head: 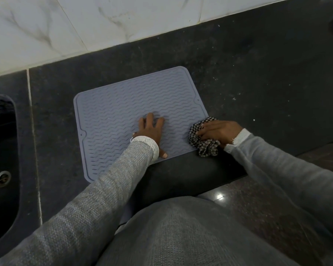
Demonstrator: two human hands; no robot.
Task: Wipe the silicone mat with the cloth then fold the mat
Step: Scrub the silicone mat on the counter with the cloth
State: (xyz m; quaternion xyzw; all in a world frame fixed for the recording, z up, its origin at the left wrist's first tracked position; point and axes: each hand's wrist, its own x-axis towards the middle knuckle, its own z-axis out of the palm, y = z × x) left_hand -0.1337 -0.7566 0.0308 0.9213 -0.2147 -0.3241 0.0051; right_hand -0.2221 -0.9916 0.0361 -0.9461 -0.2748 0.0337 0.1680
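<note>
Wiping mat (123, 104): left hand (152, 131) pressed flat, right hand (217, 131) grasping cloth (204, 144).
Mat's near edge overhangs the worktop (258, 83); hard strokes could slide it off.

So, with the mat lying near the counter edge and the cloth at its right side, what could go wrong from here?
1. The mat has its near edge at the counter's front edge; a hard wipe toward the body may drag it off, though the left hand presses it flat.
2. The cloth, bunched under the right hand, sits at the mat's corner and could slip over the edge.
3. The sink is open at the left; a wide sweep could push crumbs there.
</note>
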